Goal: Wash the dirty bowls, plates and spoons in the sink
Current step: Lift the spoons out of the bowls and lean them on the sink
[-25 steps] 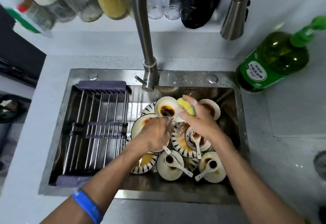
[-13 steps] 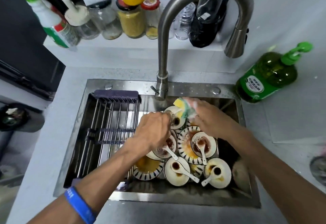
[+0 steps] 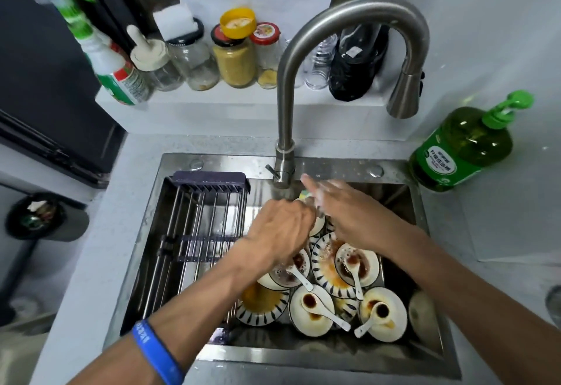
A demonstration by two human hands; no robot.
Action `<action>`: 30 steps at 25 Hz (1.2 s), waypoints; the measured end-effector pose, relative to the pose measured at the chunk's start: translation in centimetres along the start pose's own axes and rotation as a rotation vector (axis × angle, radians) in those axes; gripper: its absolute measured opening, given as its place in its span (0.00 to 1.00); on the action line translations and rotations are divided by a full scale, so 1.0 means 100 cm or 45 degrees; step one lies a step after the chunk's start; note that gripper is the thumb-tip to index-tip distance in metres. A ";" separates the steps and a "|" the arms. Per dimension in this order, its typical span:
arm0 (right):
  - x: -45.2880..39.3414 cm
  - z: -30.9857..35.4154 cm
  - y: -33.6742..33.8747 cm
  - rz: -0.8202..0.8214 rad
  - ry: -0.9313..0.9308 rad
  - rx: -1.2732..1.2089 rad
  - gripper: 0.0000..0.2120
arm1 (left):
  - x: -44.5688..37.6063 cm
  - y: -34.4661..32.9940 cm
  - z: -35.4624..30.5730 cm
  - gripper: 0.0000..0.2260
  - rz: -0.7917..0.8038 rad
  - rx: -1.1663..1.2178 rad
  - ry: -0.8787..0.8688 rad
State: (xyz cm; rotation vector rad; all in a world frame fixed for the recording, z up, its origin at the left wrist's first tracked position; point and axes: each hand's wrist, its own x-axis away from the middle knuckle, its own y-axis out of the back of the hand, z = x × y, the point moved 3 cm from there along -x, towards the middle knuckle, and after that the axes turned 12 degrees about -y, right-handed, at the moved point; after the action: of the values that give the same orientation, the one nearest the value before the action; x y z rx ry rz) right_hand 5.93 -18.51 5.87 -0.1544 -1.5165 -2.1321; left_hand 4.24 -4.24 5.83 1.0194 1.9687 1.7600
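Gripping tight on the left (image 3: pixel 277 230), fingers curled over something hidden beneath; soapy right hand (image 3: pixel 343 211) over a yellow sponge (image 3: pixel 303 195), hold unclear.

Head view: scrubbing at the back of the sink (image 3: pixel 391 351), near the tap (image 3: pixel 285 129); stained bowls (image 3: pixel 382 313), plates (image 3: pixel 326 266) and spoons (image 3: pixel 326 313) piled below, unwashed. Best kept low over the basin, piece held firm, rinsed before racking (image 3: pixel 197 233).

Both hands (image 3: pixel 306 223) over dirty bowls (image 3: pixel 334 287).
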 end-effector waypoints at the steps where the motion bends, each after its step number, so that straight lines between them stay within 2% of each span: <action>1: -0.001 -0.003 0.008 -0.009 -0.013 -0.063 0.35 | -0.003 0.002 0.002 0.13 -0.030 0.002 -0.018; 4: 0.002 -0.003 0.019 -0.121 -0.003 -0.036 0.29 | -0.010 0.011 0.003 0.13 -0.024 -0.021 -0.047; 6: -0.006 -0.007 0.021 -0.235 -0.069 -0.231 0.26 | -0.009 0.017 0.008 0.13 -0.053 0.019 -0.023; 8: -0.007 -0.002 0.016 -0.309 -0.151 -0.158 0.22 | -0.007 0.018 0.010 0.14 -0.093 0.027 0.007; 10: -0.005 0.000 0.009 -0.296 -0.080 -0.127 0.20 | -0.006 0.014 0.012 0.09 -0.093 0.076 0.011; 12: -0.005 -0.001 0.016 -0.316 -0.112 -0.212 0.20 | -0.001 0.011 0.018 0.04 -0.168 0.186 0.062; 14: -0.003 -0.007 0.017 -0.261 -0.097 -0.141 0.20 | -0.001 0.010 0.014 0.06 -0.204 0.254 0.042; 16: -0.001 -0.014 0.016 -0.197 -0.143 -0.274 0.22 | -0.001 0.009 0.009 0.06 -0.226 0.280 -0.011; 19: 0.005 -0.010 -0.002 -0.155 -0.004 0.046 0.23 | 0.001 0.002 0.012 0.08 -0.126 0.254 -0.065; 20: 0.003 -0.016 0.001 -0.175 -0.043 -0.077 0.20 | 0.002 -0.001 0.017 0.09 -0.121 0.284 -0.032; 21: 0.003 -0.019 0.012 -0.242 -0.168 -0.417 0.16 | 0.003 0.002 0.018 0.09 -0.173 0.420 0.065; 23: -0.003 -0.018 0.004 -0.398 -0.488 -1.239 0.06 | 0.001 -0.002 0.000 0.12 -0.397 1.011 0.348; 25: -0.007 -0.008 -0.019 -0.514 -0.754 -2.043 0.06 | -0.002 -0.015 -0.034 0.15 -0.652 1.483 0.526; 26: -0.008 -0.006 -0.029 -0.496 -0.815 -2.295 0.08 | 0.000 -0.022 -0.044 0.16 -0.678 1.555 0.569; 27: -0.005 -0.007 -0.035 -0.415 -0.823 -2.319 0.10 | 0.004 -0.026 -0.045 0.16 -0.622 1.535 0.574; 28: -0.005 -0.012 -0.032 -0.284 -0.760 -2.124 0.14 | 0.007 -0.025 -0.037 0.15 -0.491 1.406 0.547; 30: -0.014 -0.028 -0.021 -0.003 -0.601 -1.313 0.21 | 0.002 -0.023 -0.012 0.13 -0.176 1.029 0.448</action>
State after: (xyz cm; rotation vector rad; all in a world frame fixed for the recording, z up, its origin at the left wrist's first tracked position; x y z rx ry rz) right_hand 6.64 -20.03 2.53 -1.0533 -0.4391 -2.7900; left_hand 2.62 -4.93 3.91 0.7629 3.0047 1.1081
